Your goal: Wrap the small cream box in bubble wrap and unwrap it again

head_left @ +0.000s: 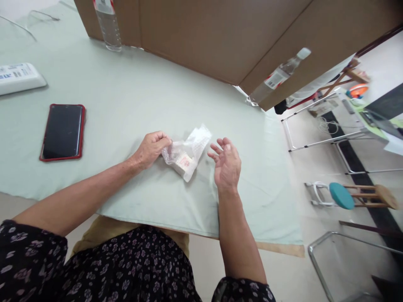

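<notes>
A small clear plastic bag point(189, 151) with a little white and red packet inside lies on the pale green tablecloth point(132, 100). My left hand point(151, 147) is closed, pinching the bag's left end. My right hand point(226, 164) hovers just right of the bag with its fingers apart and slightly curled, holding nothing and not touching the bag.
A phone in a red case point(63, 131) lies at the left, a white flat device point(18, 77) beyond it. Two water bottles point(108, 24) point(277, 77) stand by a large cardboard box point(220, 33). A teal stool point(344, 196) and metal frames stand on the floor at right.
</notes>
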Available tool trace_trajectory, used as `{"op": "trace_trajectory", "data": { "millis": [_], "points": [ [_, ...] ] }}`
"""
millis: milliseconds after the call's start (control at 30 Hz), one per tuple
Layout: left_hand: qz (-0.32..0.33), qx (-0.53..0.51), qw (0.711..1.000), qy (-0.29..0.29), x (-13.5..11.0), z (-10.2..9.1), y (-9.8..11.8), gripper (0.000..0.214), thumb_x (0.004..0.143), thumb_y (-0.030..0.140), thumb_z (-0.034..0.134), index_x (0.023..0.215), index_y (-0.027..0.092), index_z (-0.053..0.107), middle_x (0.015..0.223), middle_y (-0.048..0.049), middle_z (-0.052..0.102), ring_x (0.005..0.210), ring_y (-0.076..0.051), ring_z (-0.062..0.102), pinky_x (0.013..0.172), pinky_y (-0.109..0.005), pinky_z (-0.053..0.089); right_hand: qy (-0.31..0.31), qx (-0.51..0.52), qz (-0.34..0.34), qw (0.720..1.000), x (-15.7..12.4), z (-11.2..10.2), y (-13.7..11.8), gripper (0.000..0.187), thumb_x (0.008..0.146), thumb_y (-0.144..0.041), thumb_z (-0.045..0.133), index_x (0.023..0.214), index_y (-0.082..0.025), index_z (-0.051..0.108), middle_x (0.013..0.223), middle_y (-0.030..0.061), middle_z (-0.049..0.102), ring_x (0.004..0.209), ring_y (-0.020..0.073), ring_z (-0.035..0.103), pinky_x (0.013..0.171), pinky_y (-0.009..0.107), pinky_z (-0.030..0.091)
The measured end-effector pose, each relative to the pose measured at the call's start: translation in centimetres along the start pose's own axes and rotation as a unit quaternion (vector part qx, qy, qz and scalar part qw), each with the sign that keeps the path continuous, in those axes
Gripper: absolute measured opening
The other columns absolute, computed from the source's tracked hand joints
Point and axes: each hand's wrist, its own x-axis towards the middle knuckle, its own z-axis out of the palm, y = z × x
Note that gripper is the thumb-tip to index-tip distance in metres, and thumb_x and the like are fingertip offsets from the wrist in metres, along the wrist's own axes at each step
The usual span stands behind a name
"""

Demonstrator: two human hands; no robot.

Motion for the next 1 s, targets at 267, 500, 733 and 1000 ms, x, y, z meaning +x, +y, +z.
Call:
{"op": "trace_trajectory", "data": {
  "millis": [267, 500, 733, 1000],
  "points": [
    [0.138, 0.147, 0.978, -0.056, -0.8, -0.4, 0.1, 0.039, 0.078, 0.048, 0.067, 0.105, 0.019, 0.065, 0.115, -0.0096, 0.069, 0.092, -0.021, 0.066, 0.078, -0.034, 0.054, -0.159, -0.330, -0.254, 0.895, -3.2, 1.1, -1.3, 0.030, 0.096, -0.046, 0.059, 0.117, -0.030, 0.074, 0.136, 0.0077, 0.057, 0.130, 0.0268, 0.055, 0.111, 0.051, 0.045],
    [0.249, 0.293, 0.917, -0.111, -0.9, -0.6, -0.2, 0.035, 0.089, 0.046, 0.058, 0.100, 0.020, 0.077, 0.136, -0.0124, 0.060, 0.106, -0.024, 0.064, 0.093, -0.038, 0.053, -0.188, -0.465, -0.257, 0.826, -3.9, 1.1, -1.0, 0.033, 0.097, -0.052, 0.056, 0.117, -0.033, 0.075, 0.151, 0.0072, 0.049, 0.140, 0.0316, 0.047, 0.111, 0.054, 0.041],
    [0.197, 0.282, 0.939, 0.010, -0.2, -0.9, 0.2, 0.028, 0.086, 0.037, 0.057, 0.074, 0.016, 0.071, 0.074, -0.0026, 0.066, 0.065, -0.013, 0.053, 0.064, -0.028, 0.044, -0.086, -0.556, -0.267, 0.782, -3.0, 0.2, -1.4, 0.034, 0.101, -0.045, 0.052, 0.092, -0.023, 0.077, 0.091, 0.0064, 0.073, 0.090, 0.0232, 0.064, 0.089, 0.042, 0.042],
    [0.138, 0.265, 0.953, 0.043, -0.1, -1.2, 0.3, 0.021, 0.080, 0.033, 0.059, 0.073, 0.016, 0.069, 0.065, 0.0009, 0.059, 0.060, -0.012, 0.048, 0.059, -0.027, 0.041, -0.030, -0.519, -0.283, 0.806, -0.9, -1.5, 0.2, 0.024, 0.093, -0.028, 0.054, 0.106, -0.022, 0.074, 0.103, 0.0096, 0.073, 0.101, 0.0252, 0.064, 0.093, 0.043, 0.049]
  ]
}}
